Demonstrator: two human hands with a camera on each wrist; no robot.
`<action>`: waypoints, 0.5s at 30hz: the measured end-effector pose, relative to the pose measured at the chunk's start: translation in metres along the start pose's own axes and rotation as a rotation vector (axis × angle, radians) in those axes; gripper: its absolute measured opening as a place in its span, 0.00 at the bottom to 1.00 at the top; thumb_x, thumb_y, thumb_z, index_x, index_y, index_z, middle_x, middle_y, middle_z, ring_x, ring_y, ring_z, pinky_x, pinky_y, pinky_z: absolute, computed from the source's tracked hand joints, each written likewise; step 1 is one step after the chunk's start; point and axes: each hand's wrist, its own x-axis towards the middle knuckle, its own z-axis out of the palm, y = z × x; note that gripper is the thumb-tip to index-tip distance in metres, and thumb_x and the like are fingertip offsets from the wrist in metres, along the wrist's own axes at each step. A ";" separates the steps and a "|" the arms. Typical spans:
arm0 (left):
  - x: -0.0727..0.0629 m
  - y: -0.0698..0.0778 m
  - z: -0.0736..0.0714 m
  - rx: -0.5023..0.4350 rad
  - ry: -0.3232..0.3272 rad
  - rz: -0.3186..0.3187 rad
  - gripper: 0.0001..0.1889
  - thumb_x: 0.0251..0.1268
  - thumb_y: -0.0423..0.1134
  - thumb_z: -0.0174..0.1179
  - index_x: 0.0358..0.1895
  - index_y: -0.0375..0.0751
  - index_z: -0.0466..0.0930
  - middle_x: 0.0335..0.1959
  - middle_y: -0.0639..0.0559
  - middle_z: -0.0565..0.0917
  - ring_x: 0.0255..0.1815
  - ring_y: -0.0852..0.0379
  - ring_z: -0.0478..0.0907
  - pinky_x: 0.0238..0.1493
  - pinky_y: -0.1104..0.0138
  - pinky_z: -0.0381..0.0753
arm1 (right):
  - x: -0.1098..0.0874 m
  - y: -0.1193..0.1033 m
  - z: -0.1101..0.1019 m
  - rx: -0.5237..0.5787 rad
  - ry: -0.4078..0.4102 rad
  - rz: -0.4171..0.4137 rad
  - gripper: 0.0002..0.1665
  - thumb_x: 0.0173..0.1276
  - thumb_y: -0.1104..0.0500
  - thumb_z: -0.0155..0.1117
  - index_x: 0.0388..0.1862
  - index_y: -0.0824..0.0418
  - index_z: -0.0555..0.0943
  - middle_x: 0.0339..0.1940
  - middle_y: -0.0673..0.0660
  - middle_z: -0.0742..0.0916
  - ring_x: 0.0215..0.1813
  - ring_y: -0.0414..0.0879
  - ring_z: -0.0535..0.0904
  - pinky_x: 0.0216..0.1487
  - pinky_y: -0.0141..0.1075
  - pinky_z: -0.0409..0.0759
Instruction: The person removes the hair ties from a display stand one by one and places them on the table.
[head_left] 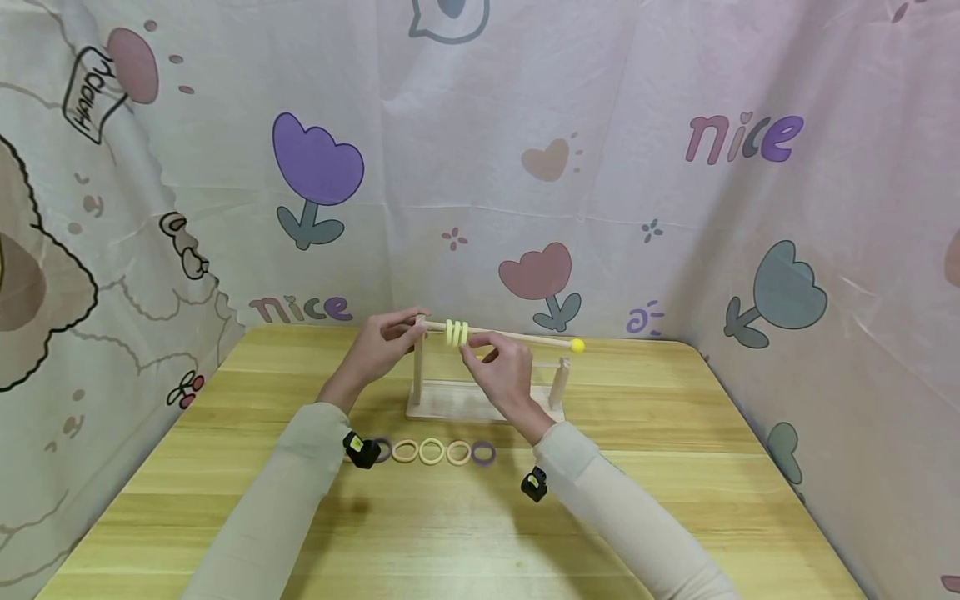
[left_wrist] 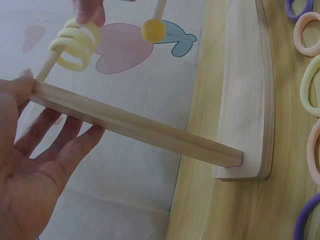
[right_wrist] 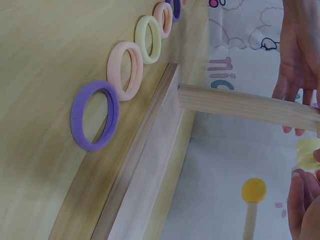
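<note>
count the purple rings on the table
2. In the head view, one purple ring lies in front of the wooden stand; the other purple ring, further left, is partly covered by the left wrist camera. More could be hidden behind the left arm.

Smooth wood, soft cloth

The stand (left_wrist: 135,124) is pale wood, smooth and dull, with fine lines. The table (head_left: 652,433) looks like wood with a soft shine. The yellow rings (head_left: 457,333) look like soft, matt cloth; the purple ring (right_wrist: 77,120) shows tiny ridges. The yellow ball (left_wrist: 153,31) is smooth and a bit shiny. The curtain (head_left: 450,167) is thin, creased cloth
</note>
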 end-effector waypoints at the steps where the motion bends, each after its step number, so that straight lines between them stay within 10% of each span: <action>1: 0.000 0.000 0.000 0.001 0.001 -0.001 0.20 0.77 0.46 0.60 0.66 0.43 0.81 0.59 0.36 0.83 0.61 0.40 0.83 0.59 0.61 0.88 | 0.000 0.000 0.001 -0.007 0.004 0.003 0.06 0.59 0.60 0.78 0.33 0.62 0.91 0.30 0.57 0.93 0.18 0.49 0.84 0.23 0.23 0.76; 15: -0.002 0.002 0.001 0.009 0.013 -0.003 0.21 0.77 0.47 0.61 0.66 0.44 0.81 0.59 0.37 0.84 0.61 0.40 0.83 0.59 0.60 0.88 | -0.003 0.002 0.003 -0.028 0.055 -0.034 0.04 0.60 0.63 0.76 0.32 0.63 0.91 0.30 0.57 0.93 0.16 0.47 0.81 0.21 0.23 0.75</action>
